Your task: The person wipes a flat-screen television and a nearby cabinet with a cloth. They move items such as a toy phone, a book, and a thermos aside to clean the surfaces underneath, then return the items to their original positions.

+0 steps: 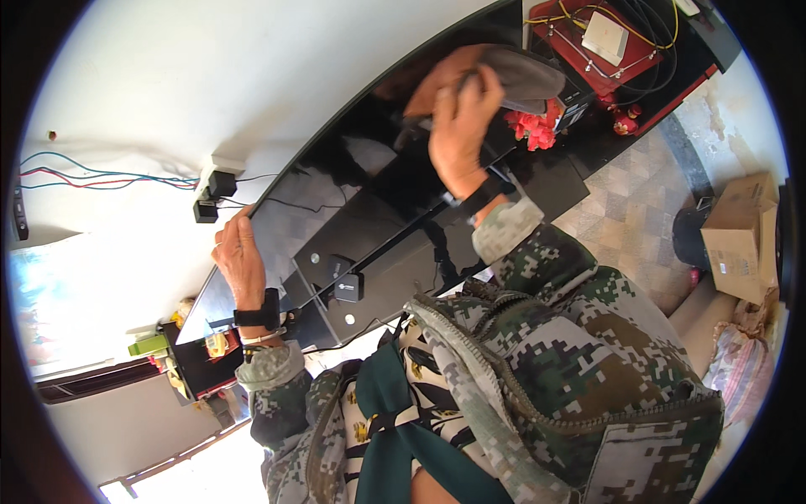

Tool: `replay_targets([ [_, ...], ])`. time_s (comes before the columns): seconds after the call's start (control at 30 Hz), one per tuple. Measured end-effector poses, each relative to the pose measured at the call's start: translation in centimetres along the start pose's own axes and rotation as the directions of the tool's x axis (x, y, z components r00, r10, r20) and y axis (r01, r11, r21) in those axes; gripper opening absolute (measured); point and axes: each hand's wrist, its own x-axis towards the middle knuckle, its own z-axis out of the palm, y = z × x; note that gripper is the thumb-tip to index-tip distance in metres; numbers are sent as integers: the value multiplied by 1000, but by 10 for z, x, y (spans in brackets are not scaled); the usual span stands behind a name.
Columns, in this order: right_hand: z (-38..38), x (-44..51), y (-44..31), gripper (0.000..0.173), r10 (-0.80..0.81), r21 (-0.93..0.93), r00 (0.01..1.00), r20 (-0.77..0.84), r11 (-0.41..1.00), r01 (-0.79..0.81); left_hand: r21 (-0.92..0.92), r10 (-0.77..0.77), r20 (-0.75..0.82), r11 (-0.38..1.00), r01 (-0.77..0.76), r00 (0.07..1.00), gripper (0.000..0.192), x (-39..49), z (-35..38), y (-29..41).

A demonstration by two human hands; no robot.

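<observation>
A large flat-screen television [365,170] with a glossy dark, reflective screen crosses the view diagonally before me. My left hand [240,258] holds its upper edge towards the left end, fingers curled over the thin frame. Against the screen's right part, my right hand [465,120] presses a brown and grey cloth [522,72], which is bunched under the fingers and slightly blurred. Both wrists wear black bands. Below the screen stands a black glass-topped stand [403,271], with a small black set-top box [348,287] on it.
Red artificial flowers [535,126] stand close to the cloth. Beyond them, a white router [604,38] sits among cables on a red glass shelf [573,53]. A wall power strip [217,170] holds black adapters [221,184]. A cardboard box [740,236] is at right.
</observation>
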Motion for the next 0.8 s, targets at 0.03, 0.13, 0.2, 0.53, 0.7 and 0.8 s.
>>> replay_targets([
  [0.03,3,-13,-23,39,-72,64,995,64,996,68,-2,-38,20,999,38,999,37,0,0,-1],
  [0.13,5,-46,-78,37,-220,313,876,430,946,84,-85,36,57,996,-31,998,39,-1,0,-4],
  [0.2,4,-78,-120,33,-434,410,708,557,885,220,-302,94,30,950,-81,995,40,-4,-2,-9],
  [0.53,-13,-61,-69,30,-148,574,643,751,629,-525,-44,61,103,997,-57,993,41,-11,-2,-29],
  [0.7,-3,-19,53,44,55,-124,994,-97,990,-67,-99,104,64,990,-98,992,32,-11,1,-35],
  [0.8,5,-21,120,47,416,-192,902,-120,881,-432,-42,42,71,998,-39,997,33,-12,-1,-38],
])
